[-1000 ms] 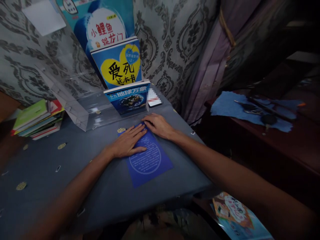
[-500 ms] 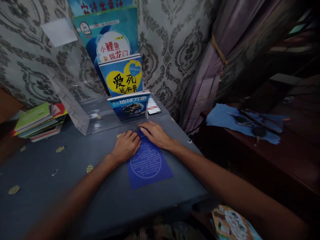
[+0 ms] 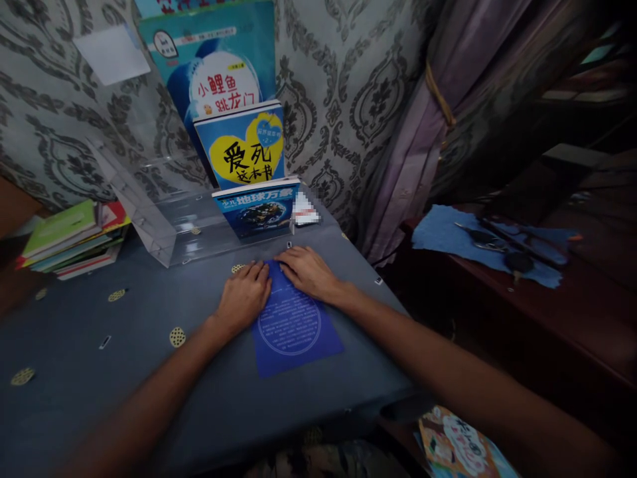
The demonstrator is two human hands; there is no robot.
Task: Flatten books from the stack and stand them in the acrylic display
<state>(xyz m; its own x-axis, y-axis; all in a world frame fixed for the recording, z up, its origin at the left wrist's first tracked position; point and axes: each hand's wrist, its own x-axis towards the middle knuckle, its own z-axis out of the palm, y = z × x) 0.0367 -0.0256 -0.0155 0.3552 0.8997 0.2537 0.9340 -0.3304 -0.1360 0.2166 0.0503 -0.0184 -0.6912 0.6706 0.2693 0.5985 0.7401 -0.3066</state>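
Note:
A thin blue book [image 3: 294, 330] with a pale circle of text lies flat on the grey-blue table [image 3: 149, 372]. My left hand [image 3: 243, 299] rests at its upper left corner with the fingers bent down onto the edge. Flat on the upper right corner lies my right hand [image 3: 309, 273], fingers stretched toward the left. Both hands touch the book; its top edge is hidden under them.
A clear acrylic stand [image 3: 164, 226] behind the hands holds upright books [image 3: 243, 146], against patterned wallpaper. A stack of books [image 3: 70, 239] lies at far left. The table edge drops off on the right beside a curtain [image 3: 413, 146] and a dark wooden shelf [image 3: 522, 265].
My left hand slid from lying flat on the book to its upper left corner, and its fingers bent. The right hand shifted slightly. The view tilted up a little.

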